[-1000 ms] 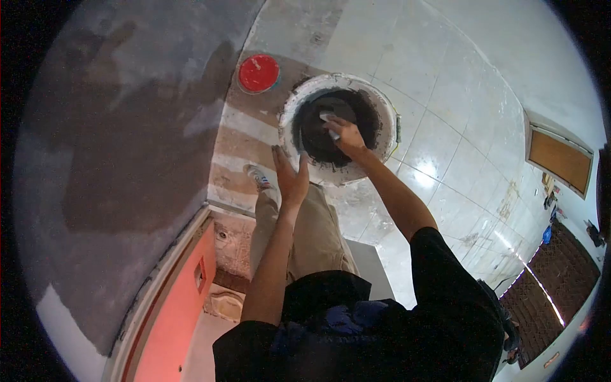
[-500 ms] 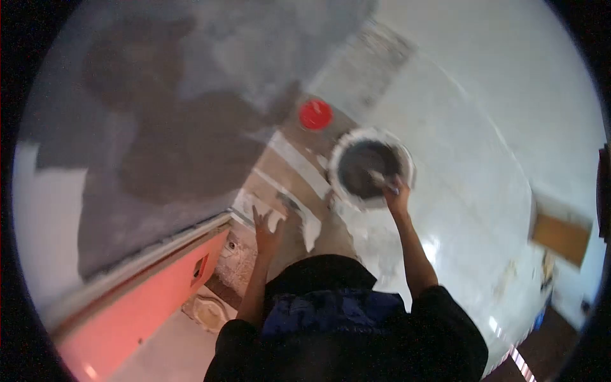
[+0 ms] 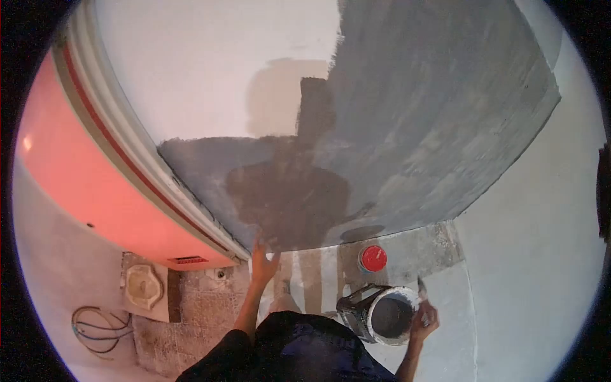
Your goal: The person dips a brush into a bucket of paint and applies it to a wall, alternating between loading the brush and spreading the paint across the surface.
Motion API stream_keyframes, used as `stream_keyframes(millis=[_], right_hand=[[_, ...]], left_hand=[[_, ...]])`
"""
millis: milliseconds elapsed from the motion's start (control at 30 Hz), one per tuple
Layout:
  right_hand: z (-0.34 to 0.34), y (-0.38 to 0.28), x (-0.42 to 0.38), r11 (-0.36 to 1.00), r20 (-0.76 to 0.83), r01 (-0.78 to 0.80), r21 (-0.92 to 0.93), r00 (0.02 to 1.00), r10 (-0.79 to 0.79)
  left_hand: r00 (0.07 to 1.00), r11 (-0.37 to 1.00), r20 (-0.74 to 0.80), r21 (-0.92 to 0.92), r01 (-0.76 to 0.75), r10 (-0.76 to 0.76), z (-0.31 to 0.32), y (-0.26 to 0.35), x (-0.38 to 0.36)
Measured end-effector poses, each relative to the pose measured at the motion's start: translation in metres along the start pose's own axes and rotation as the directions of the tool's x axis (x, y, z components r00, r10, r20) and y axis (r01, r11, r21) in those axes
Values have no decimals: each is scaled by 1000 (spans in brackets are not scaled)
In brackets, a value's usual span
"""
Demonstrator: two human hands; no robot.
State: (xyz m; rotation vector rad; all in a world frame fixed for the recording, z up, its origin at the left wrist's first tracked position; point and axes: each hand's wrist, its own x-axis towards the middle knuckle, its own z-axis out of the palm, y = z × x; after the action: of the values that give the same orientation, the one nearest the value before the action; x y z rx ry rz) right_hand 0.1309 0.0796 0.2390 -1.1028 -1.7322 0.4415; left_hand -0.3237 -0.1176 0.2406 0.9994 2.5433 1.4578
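My right hand [image 3: 423, 323] is closed around a paintbrush [image 3: 421, 290], its head pointing up and away from me. That hand is at the right rim of a bucket [image 3: 358, 313] holding dark grey paint [image 3: 389, 318]. My left hand [image 3: 262, 266] is empty, with fingers spread, out in front of me by the low corner of the wall. Ahead stands the wall [image 3: 407, 146], coated grey over most of its surface, with a white patch [image 3: 210, 70] at upper left. My shadow falls across the grey.
A small tub with a red lid [image 3: 373, 258] stands on the floor between bucket and wall. At left is a pink door [image 3: 121, 184] with its frame. Beyond it are a squat toilet [image 3: 143, 286] and a coiled hose [image 3: 98, 328].
My view has swung up and left toward the wall, showing the white patch. The right hand has lifted the paintbrush out of the bucket. My left hand stays spread.
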Motion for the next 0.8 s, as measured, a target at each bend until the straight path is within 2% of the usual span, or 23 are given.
stream_keyframes(millis=[67, 100, 200, 233, 267, 300, 333, 433, 467, 533, 633, 667, 767, 800], right_hand=[[18, -77, 59, 968, -22, 251, -28, 968, -251], [33, -107, 83, 956, -26, 292, -25, 956, -293], [83, -186, 141, 910, -8, 415, 20, 910, -415], [99, -216, 159, 862, -6, 505, 32, 863, -505], [114, -245, 175, 807, -2, 588, 43, 808, -589], [127, -271, 188, 818, 30, 573, 52, 818, -575], [138, -295, 199, 828, 61, 558, 61, 826, -561], [173, -358, 235, 739, 5, 652, 167, 749, -662], [182, -372, 245, 692, -17, 692, 204, 710, -704], [192, -398, 260, 722, 44, 639, 265, 740, -671], [208, -409, 279, 724, 88, 612, 317, 741, -665], [213, -410, 284, 716, 95, 615, 330, 733, -674], [222, -414, 294, 721, 133, 624, 300, 721, -680], [224, -415, 296, 729, 138, 614, 302, 728, -671]], left_hand=[[972, 979, -125, 58, -194, 200, -25, 9, 47], [936, 953, -181, 94, -289, 302, -37, 14, 72], [840, 900, -346, 35, -434, 418, -91, 59, 148], [794, 873, -398, 40, -485, 460, -108, 68, 171], [799, 880, -387, 79, -469, 460, -134, 92, 187], [805, 885, -375, 118, -451, 460, -161, 116, 202], [733, 837, -418, 152, -525, 536, -178, 127, 220], [500, 672, -482, 301, -677, 720, -217, 149, 273], [441, 630, -481, 365, -686, 758, -228, 155, 290], [315, 537, -466, 486, -689, 827, -245, 164, 324], [186, 434, -454, 536, -724, 871, -260, 167, 362], [169, 432, -471, 534, -727, 866, -261, 166, 371], [199, 468, -449, 639, -610, 871, -258, 157, 377], [184, 463, -459, 628, -625, 869, -257, 156, 378]])
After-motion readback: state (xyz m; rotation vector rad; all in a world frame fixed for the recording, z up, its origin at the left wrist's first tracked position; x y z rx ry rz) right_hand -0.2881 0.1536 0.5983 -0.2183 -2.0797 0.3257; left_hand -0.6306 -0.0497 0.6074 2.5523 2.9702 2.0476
